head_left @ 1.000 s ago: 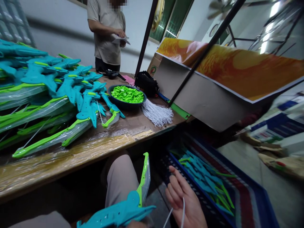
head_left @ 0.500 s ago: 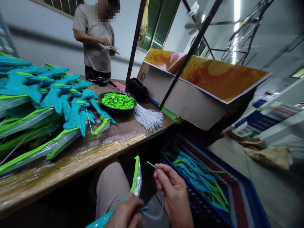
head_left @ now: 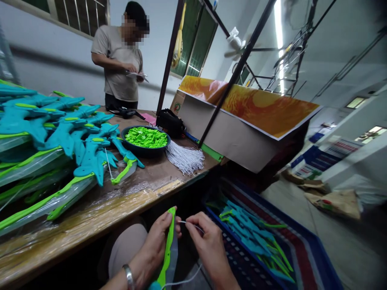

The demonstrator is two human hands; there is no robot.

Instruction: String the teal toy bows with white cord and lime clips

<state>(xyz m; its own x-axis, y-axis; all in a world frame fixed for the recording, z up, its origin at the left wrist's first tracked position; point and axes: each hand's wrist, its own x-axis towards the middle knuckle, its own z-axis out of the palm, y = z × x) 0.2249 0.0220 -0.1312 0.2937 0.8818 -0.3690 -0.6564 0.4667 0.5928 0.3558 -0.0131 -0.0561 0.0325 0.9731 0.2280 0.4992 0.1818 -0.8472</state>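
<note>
My left hand (head_left: 157, 238) is closed around the upper end of a lime-green plastic strip (head_left: 167, 254) with a clear film edge. Teal plastic shows at the strip's lower end, near the bottom of the view. Between thumb and forefinger, my right hand (head_left: 208, 237) pinches a thin white cord (head_left: 190, 279). The cord's short end points left and meets the strip close to my left fingers; whether it passes through a hole there I cannot tell. Its slack hangs below my right hand and curves back toward the teal part.
A pile of teal and green pieces (head_left: 65, 133) covers the table's left. Behind stand a bowl (head_left: 145, 151) of small green parts and a bundle of white cords (head_left: 186, 157). A blue crate (head_left: 320, 257) holds more pieces at my right. A person (head_left: 121, 68) stands across the table.
My left hand has moved up to the strip's top end. My right hand has brought the cord's end left and slightly down, against the strip. The view has shifted a little.
</note>
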